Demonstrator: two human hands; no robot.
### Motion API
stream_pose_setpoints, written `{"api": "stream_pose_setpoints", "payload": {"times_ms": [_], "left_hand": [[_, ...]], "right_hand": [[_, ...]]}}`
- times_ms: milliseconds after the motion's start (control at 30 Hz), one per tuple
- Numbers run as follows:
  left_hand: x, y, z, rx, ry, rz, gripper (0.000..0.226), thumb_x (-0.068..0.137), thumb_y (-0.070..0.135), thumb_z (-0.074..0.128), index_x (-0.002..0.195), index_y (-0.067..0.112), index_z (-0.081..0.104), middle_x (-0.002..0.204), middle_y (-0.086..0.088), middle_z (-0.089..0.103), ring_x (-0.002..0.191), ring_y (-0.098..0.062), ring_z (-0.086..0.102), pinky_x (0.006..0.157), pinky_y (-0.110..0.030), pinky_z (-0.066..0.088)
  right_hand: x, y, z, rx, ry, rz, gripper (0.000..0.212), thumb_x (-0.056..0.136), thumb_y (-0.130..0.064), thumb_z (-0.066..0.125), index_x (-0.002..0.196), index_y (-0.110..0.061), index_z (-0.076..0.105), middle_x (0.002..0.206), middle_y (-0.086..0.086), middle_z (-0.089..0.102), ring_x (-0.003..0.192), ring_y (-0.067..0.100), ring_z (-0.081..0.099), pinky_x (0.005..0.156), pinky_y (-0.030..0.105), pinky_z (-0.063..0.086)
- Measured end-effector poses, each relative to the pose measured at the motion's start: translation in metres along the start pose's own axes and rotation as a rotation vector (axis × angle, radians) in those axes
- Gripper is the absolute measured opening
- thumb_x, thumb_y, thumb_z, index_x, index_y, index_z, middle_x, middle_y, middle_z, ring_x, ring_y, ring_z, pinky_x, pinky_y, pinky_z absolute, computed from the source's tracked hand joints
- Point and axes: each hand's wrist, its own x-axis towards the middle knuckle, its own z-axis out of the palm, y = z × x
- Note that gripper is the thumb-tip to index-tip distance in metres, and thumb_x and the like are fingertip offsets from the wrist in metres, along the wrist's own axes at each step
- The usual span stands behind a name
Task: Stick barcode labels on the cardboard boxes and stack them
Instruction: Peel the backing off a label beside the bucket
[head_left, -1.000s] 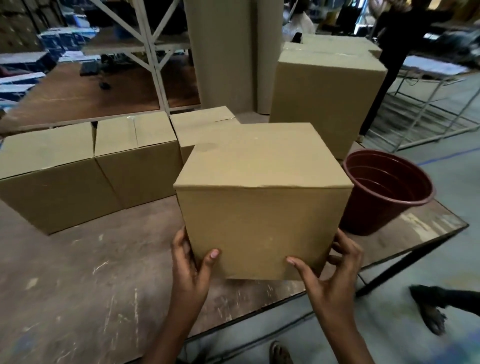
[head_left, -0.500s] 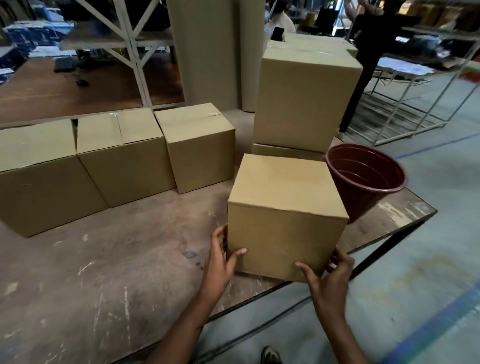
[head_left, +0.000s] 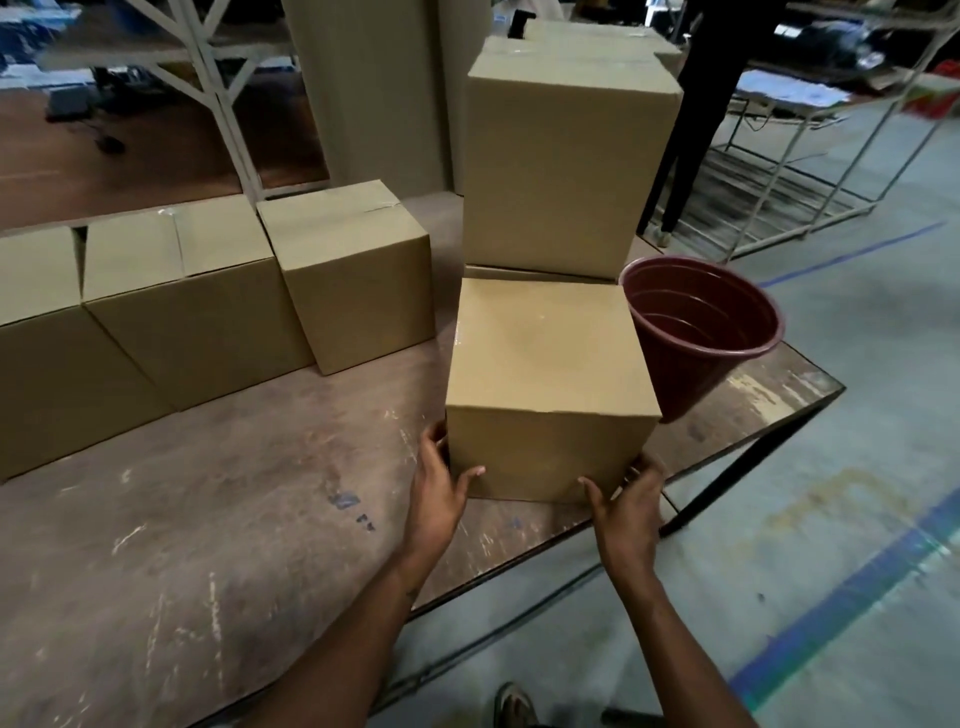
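A plain cardboard box (head_left: 545, 374) stands on the worn wooden table (head_left: 208, 519) near its front right corner. My left hand (head_left: 439, 483) grips the box's lower left corner, thumb on the front face. My right hand (head_left: 626, 499) grips the lower right corner, thumb on the front. Directly behind it a stack of boxes (head_left: 561, 166) rises, the upper one large. No barcode label shows on any face I can see.
Three more cardboard boxes (head_left: 208, 301) stand in a row at the left back of the table. A dark red plastic bucket (head_left: 701, 327) leans at the right edge beside the held box. A person in black (head_left: 696, 104) stands beyond the stack. Metal racks stand behind.
The box came down from chest height and forward to the right, and now stands on the table in front of the stack. Both hands stay on its lower corners.
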Motion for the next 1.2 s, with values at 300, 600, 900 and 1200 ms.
{"api": "stream_pose_setpoints", "payload": {"times_ms": [300,600,900,1200], "left_hand": [[0.012,0.006,0.007,0.138,0.007,-0.003,0.090,0.094,0.042,0.080,0.162,0.016,0.028,0.157,-0.010,0.052,0.140,-0.028,0.055,0.112,-0.040,0.050],[0.019,0.010,0.002,0.136,-0.010,-0.019,0.095,0.091,0.039,0.086,0.163,0.021,0.027,0.156,-0.005,0.054,0.139,-0.024,0.058,0.111,-0.043,0.054],[-0.013,0.054,-0.038,0.129,0.048,0.128,0.083,0.098,0.038,0.080,0.164,0.027,0.031,0.163,0.013,0.043,0.150,-0.001,0.043,0.122,-0.023,0.038],[-0.047,0.083,-0.087,0.118,0.305,0.090,0.060,0.102,0.026,0.076,0.155,0.026,0.048,0.156,0.016,0.054,0.147,-0.004,0.049,0.120,-0.031,0.045]], "right_hand": [[0.018,-0.007,0.000,0.011,-0.010,0.059,0.078,0.090,-0.025,0.088,0.147,-0.002,0.040,0.141,0.022,0.054,0.124,0.039,0.061,0.098,0.046,0.056],[0.016,-0.007,0.003,0.009,-0.042,0.088,0.087,0.090,-0.026,0.085,0.154,-0.016,0.027,0.151,0.022,0.043,0.135,0.037,0.055,0.108,0.049,0.053],[-0.016,-0.082,-0.007,-0.159,0.164,-0.383,0.078,0.089,-0.016,0.078,0.155,-0.005,0.039,0.158,0.018,0.034,0.154,0.037,0.034,0.114,0.063,0.036],[-0.015,-0.151,0.016,-0.067,-0.209,-0.685,0.049,0.098,-0.021,0.072,0.145,-0.019,0.059,0.152,0.002,0.056,0.155,0.017,0.039,0.119,0.032,0.023]]}}
